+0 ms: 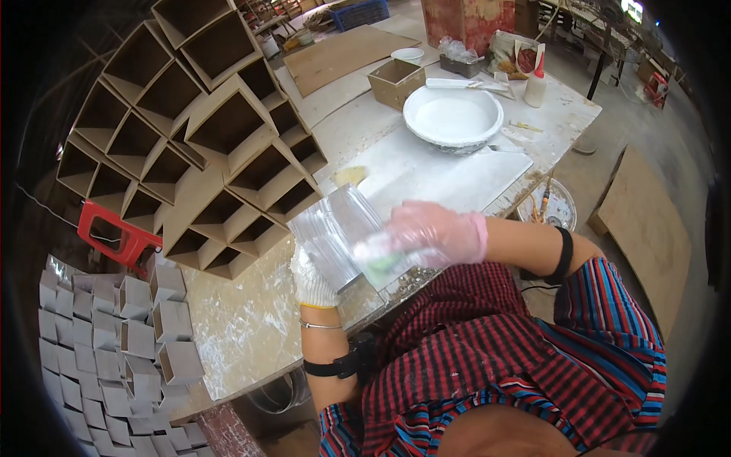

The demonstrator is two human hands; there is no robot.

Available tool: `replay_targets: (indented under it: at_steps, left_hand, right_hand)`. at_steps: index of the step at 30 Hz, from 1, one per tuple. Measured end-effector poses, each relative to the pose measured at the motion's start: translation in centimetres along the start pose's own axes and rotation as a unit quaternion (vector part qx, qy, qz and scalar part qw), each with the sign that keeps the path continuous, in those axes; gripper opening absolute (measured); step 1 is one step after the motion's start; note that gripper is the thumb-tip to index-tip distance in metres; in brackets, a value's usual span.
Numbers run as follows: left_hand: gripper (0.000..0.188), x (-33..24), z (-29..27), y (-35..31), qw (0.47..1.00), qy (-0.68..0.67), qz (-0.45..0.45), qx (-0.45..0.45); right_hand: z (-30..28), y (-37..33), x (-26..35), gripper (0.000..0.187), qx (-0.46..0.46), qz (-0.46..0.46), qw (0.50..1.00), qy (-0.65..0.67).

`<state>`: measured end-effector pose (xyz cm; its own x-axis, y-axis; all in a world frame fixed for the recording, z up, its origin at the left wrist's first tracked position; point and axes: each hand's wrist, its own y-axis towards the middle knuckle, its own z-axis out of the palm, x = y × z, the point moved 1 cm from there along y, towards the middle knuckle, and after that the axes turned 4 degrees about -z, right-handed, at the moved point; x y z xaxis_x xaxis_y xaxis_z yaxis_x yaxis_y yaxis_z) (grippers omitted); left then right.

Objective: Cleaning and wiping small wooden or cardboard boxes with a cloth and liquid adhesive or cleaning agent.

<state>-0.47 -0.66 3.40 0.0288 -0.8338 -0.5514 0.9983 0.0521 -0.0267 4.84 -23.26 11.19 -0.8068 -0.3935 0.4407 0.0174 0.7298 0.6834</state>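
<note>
silvery-grey box (333,232) nearer the person and left of the white basin (453,116), left hand (311,278) in white knit glove gripping its edge, right hand (430,234) in pinkish film glove closed on a blurred greenish-white pad (382,263), stacked brown boxes (202,196) farther left of the basin

Workshop. Signs: broad desk (251,327), surface spotted and streaked with white; tall stack of plain brown open boxes (215,174) at one end; many grey boxes (138,337), much alike, piled alongside. White basin (454,142) and bottle (535,91) with red nozzle on desk; white-smeared pail (562,212) with tool (545,198) in it, beside desk. Large brown board (647,228) at right; loose brown sheet (346,59) lying at far end; blue crate (362,14) behind. Work gloves: knitted white one on left hand (311,278), thin pinkish one on right hand (432,234).
</note>
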Motion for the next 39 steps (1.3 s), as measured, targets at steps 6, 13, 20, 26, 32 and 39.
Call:
replay_targets:
  at_steps: [6, 13, 20, 26, 32, 39]
  left_hand:
    - [0.038, 0.4, -1.0, 0.4, 0.998, 0.007, -0.042, 0.044]
    - [0.045, -0.4, -0.5, -0.1, 0.983, -0.044, -0.026, 0.178]
    - [0.043, 0.5, -1.6, 2.2, 0.794, 0.57, 0.155, 0.148]
    - [0.034, 1.7, 0.8, 0.9, 0.993, 0.015, -0.098, -0.068]
    - [0.043, 2.5, 3.5, -0.5, 0.978, 0.181, -0.035, -0.094]
    - [0.043, 0.9, -3.2, -0.8, 0.726, 0.683, 0.001, 0.077]
  right_hand:
    - [-2.4, 1.7, -2.8, 0.053, -0.098, -0.012, 0.995, -0.026]
    - [0.5, -1.0, -1.7, 0.053, -0.005, -0.048, 0.998, -0.027]
    - [-2.6, 0.5, 0.0, 0.049, -0.093, 0.021, 0.993, -0.065]
    - [1.1, 0.7, -0.7, 0.042, 0.074, -0.026, 0.98, -0.185]
    - [-1.9, 3.9, -6.1, 0.052, -0.118, -0.061, 0.969, -0.207]
    - [1.5, 2.6, 1.3, 0.047, 0.127, -0.087, 0.971, -0.185]
